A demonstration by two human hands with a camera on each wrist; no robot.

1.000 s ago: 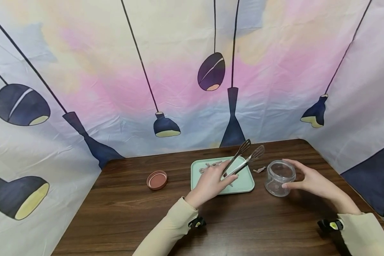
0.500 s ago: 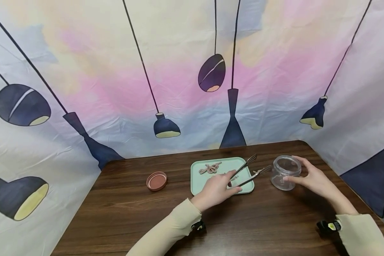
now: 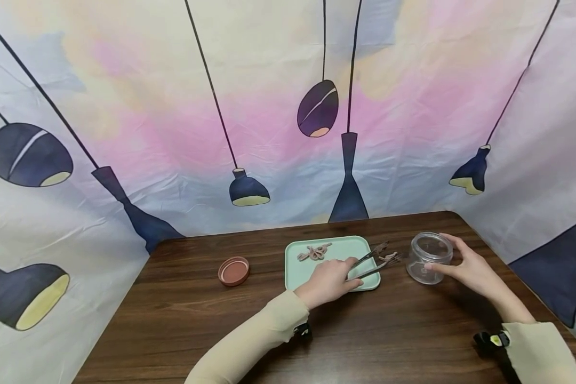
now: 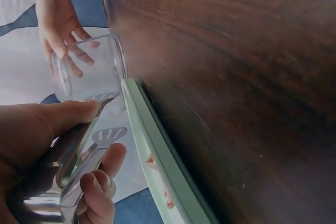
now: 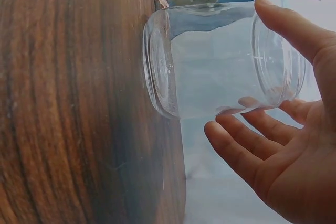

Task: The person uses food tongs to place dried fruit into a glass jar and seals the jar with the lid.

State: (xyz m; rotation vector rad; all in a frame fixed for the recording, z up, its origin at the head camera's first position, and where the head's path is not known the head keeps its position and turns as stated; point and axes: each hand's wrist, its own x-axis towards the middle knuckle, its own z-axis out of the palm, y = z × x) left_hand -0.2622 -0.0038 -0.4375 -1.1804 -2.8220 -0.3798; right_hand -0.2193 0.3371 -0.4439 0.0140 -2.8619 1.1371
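My left hand (image 3: 327, 280) holds metal tongs (image 3: 372, 271) with slotted ends; the tongs are spread, reaching past the right edge of a mint-green tray (image 3: 294, 274). A small brownish twisted strip (image 3: 388, 257) is by the tongs' ends, between tray and jar; whether they touch it I cannot tell. More such strips (image 3: 314, 252) lie tangled on the tray. My right hand (image 3: 470, 272) grips a clear, lidless jar (image 3: 418, 269) from its right side. In the right wrist view, the thumb is at the jar's rim and the fingers curve along its far side.
A reddish-brown round lid (image 3: 234, 271) lies on the dark wooden table (image 3: 182, 304), left of the tray. Behind the table hangs a cloth (image 3: 278, 53) printed with lamps. The table's right edge runs close beyond my right hand.
My left hand has lowered the tongs from above the tray toward its right edge, near the loose strip. The right hand and the jar have shifted slightly right and back, then stayed still.
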